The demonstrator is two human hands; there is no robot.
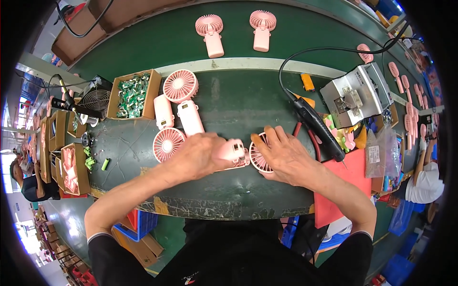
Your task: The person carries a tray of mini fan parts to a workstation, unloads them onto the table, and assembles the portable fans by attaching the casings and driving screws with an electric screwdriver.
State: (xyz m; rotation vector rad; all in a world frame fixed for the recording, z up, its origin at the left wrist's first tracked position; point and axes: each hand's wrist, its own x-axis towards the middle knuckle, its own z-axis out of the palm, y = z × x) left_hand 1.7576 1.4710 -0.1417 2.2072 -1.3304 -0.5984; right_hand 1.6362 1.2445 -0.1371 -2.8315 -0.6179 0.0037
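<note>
Between my hands a pink handheld fan lies on its side over the dark green worktop. My left hand is closed round its pink handle, where a small dark window shows. Fingers of my right hand wrap over the round, slatted fan head and hide part of it. I cannot tell whether the handle's casing is fully joined. Just beyond my left hand lie two more pink fans, one with its slatted head away from me, the other with its head toward me.
A box of green circuit boards stands at the left. To the right are a black electric screwdriver with a cable, a metal machine and a red mat. Two fans lie on the green belt at the back.
</note>
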